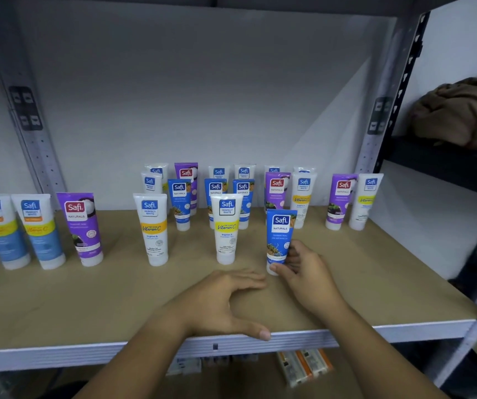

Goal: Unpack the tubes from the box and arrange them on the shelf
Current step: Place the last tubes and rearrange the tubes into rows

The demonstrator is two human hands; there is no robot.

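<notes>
My right hand (303, 269) grips the lower part of a blue Safi Naturals tube (279, 234) that stands cap-down on the brown shelf board (87, 298), in the front row right of centre. My left hand (225, 300) rests flat and open on the board just left of it, thumb at the front edge, holding nothing. Left of the held tube stand two white Vitamin C tubes (227, 226) (152, 226). Several more white, blue and purple tubes stand in rows behind. No box for the tubes shows.
At far left stand two white-and-blue tubes (34, 228) and a purple tube (82, 226). Grey metal uprights (375, 131) frame the shelf. A brown cloth bundle (461, 110) lies on the neighbouring shelf at right. Small cartons (303, 365) lie below the shelf's front rail (404, 329).
</notes>
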